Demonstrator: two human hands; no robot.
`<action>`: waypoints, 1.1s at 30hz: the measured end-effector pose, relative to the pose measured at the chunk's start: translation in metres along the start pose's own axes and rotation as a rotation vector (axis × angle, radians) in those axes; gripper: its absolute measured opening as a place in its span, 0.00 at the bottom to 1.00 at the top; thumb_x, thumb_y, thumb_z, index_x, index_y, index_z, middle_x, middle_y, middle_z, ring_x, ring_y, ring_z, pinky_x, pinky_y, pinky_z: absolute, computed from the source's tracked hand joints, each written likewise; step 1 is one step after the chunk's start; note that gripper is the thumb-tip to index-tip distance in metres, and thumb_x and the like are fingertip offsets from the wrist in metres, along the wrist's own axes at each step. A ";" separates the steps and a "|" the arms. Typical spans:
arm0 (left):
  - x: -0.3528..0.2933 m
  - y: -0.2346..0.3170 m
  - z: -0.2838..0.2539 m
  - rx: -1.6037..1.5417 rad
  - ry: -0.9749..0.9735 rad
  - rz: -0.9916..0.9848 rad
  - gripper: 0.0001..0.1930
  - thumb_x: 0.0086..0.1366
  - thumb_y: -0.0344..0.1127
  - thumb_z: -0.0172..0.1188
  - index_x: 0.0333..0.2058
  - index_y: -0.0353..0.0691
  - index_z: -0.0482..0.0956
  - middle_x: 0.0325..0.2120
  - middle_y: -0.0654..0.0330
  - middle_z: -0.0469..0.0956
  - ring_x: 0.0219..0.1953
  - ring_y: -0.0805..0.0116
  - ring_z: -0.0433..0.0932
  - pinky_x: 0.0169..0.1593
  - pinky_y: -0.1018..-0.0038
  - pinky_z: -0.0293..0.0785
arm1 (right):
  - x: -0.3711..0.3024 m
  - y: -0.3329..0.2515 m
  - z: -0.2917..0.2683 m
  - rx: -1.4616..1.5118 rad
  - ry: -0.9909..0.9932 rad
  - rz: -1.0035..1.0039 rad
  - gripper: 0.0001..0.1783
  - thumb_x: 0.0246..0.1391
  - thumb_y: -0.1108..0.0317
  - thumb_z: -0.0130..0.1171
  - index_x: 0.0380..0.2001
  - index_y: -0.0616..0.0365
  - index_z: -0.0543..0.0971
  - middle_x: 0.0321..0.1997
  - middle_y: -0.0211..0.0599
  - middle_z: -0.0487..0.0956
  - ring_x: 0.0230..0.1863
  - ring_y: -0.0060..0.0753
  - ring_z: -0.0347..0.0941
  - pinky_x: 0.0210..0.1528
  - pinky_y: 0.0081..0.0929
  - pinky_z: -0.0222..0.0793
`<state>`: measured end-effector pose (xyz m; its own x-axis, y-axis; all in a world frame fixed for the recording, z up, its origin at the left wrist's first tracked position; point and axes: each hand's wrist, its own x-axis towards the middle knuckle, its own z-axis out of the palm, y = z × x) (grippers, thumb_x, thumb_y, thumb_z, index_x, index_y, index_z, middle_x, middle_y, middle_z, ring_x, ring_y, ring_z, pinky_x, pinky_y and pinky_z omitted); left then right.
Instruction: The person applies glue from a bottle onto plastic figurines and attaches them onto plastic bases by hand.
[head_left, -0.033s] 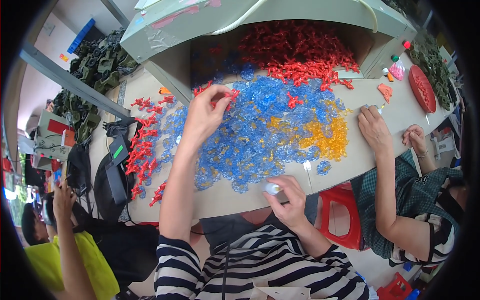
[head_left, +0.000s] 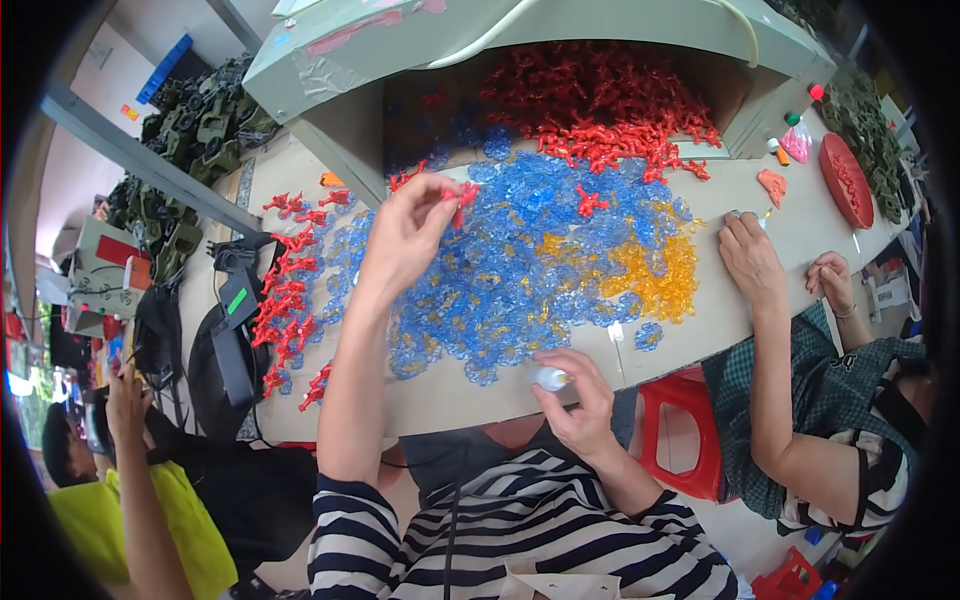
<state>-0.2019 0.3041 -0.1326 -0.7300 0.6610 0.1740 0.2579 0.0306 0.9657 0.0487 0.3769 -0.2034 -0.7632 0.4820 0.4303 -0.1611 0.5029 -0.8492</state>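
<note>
My left hand [head_left: 408, 232] pinches a small red plastic figure [head_left: 464, 203] between thumb and fingertips, above the left part of a spread of clear blue plastic pieces [head_left: 480, 290]. In my right hand [head_left: 582, 405], near the table's front edge, is a small white bottle [head_left: 549, 377]; its tip is too blurred to make out. Clear yellow pieces [head_left: 650, 275] lie among the blue ones toward the right. One red figure [head_left: 590, 200] rests on top of the blue pieces. More red figures [head_left: 285, 310] stand in rows at the left.
A grey-green shelf box [head_left: 400, 50] stands at the back, with a heap of red figures [head_left: 600, 105] under it. To the right a co-worker's hand [head_left: 750, 258] rests on the table near a red bowl [head_left: 846, 180]. A red stool [head_left: 680, 430] is below the edge.
The red figure in my left hand has turned and hangs a little lower. The bottle in my right hand has shifted slightly to the right.
</note>
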 end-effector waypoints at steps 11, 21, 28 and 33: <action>-0.212 -0.008 0.024 -1.209 -0.015 -0.502 0.13 0.64 0.33 0.54 0.47 0.42 0.66 0.39 0.55 0.73 0.33 0.70 0.73 0.37 0.77 0.69 | -0.008 -0.031 -0.032 0.148 -0.204 0.050 0.18 0.43 0.73 0.64 0.39 0.66 0.73 0.30 0.42 0.78 0.28 0.31 0.74 0.31 0.22 0.69; -0.240 -0.020 0.042 -1.602 0.048 -0.602 0.20 0.63 0.34 0.55 0.52 0.38 0.64 0.37 0.57 0.74 0.30 0.72 0.65 0.34 0.80 0.62 | -0.011 -0.047 -0.021 0.116 -0.233 0.045 0.18 0.36 0.68 0.69 0.32 0.67 0.79 0.19 0.36 0.75 0.18 0.26 0.66 0.20 0.20 0.57; -0.242 -0.024 0.042 -1.587 0.020 -0.604 0.19 0.64 0.34 0.53 0.53 0.37 0.64 0.38 0.57 0.74 0.31 0.72 0.66 0.35 0.79 0.63 | -0.013 -0.045 -0.016 0.094 -0.236 -0.003 0.19 0.34 0.69 0.70 0.33 0.67 0.80 0.17 0.36 0.75 0.17 0.27 0.65 0.20 0.22 0.57; -0.241 -0.022 0.043 -1.550 0.022 -0.612 0.19 0.65 0.35 0.53 0.53 0.37 0.64 0.38 0.57 0.74 0.31 0.72 0.66 0.35 0.79 0.62 | -0.008 -0.050 -0.019 0.070 -0.257 -0.001 0.19 0.33 0.72 0.70 0.33 0.68 0.80 0.17 0.36 0.75 0.16 0.28 0.65 0.20 0.22 0.58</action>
<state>-0.0037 0.1764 -0.2039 -0.4910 0.8223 -0.2876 -0.8711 -0.4683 0.1482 0.0747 0.3613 -0.1586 -0.8955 0.2788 0.3470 -0.1982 0.4482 -0.8717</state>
